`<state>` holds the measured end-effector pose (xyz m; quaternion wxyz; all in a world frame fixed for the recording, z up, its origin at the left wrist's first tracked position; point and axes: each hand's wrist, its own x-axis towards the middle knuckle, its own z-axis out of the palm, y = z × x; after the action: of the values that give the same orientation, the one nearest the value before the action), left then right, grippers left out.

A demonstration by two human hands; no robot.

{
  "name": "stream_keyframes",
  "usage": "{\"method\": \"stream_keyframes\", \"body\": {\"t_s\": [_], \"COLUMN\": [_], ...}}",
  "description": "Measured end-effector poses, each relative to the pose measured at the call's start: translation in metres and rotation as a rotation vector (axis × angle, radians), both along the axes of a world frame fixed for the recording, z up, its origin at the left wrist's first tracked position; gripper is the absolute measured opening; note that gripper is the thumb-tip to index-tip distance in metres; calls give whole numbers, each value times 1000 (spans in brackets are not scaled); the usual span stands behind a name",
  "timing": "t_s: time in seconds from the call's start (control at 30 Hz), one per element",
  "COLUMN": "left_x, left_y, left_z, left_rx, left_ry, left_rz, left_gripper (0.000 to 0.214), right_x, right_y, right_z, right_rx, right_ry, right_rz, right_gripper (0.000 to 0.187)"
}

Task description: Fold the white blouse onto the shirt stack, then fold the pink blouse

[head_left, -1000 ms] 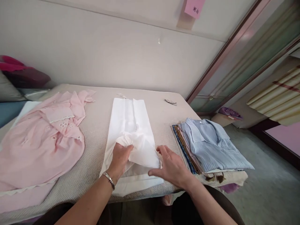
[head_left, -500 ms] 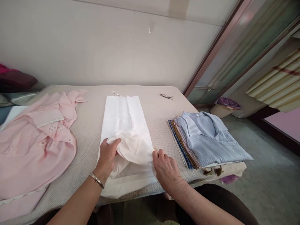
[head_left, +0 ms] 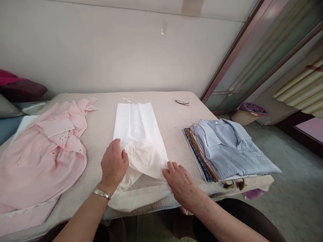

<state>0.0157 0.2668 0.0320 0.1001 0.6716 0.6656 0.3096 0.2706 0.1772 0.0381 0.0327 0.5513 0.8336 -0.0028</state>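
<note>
My left hand (head_left: 113, 168), loosely open, overlaps the white garment (head_left: 143, 151). My right hand (head_left: 181, 183) touches its right edge, pinch unclear; bedspread (head_left: 100, 134) shows either side.

No legible text, number or sign. Right of frame: small white collar label (head_left: 217, 123) inside the folded blue striped shirt (head_left: 239, 156); its marking is too small to read.

Two hands (head_left: 114, 165) (head_left: 181, 184), one bracelet (head_left: 101, 193), one white garment (head_left: 146, 153), one clothes stack (head_left: 227, 149), one pair of glasses (head_left: 182, 103)
</note>
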Motion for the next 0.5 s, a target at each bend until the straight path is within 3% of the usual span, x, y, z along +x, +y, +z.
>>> {"method": "stream_keyframes", "body": {"t_s": [0.07, 0.17, 0.3, 0.5], "left_x": [12, 28, 37, 45], "left_y": [-4, -10, -14, -23], "left_z": [-5, -24, -45, -45], "left_rx": [118, 24, -107, -51], "left_ry": [178, 349, 449, 456], "left_rz": [-198, -419, -450, -506], "left_gripper": [51, 53, 65, 87], "right_x": [14, 42, 61, 27], "right_y": [7, 34, 73, 97], "right_z": [11, 27, 28, -1], "right_rx": [-129, -317, -159, -280], "right_ry": [97, 316, 319, 417], "right_rz": [56, 20, -414, -574], "right_gripper": [37, 20, 35, 44]}}
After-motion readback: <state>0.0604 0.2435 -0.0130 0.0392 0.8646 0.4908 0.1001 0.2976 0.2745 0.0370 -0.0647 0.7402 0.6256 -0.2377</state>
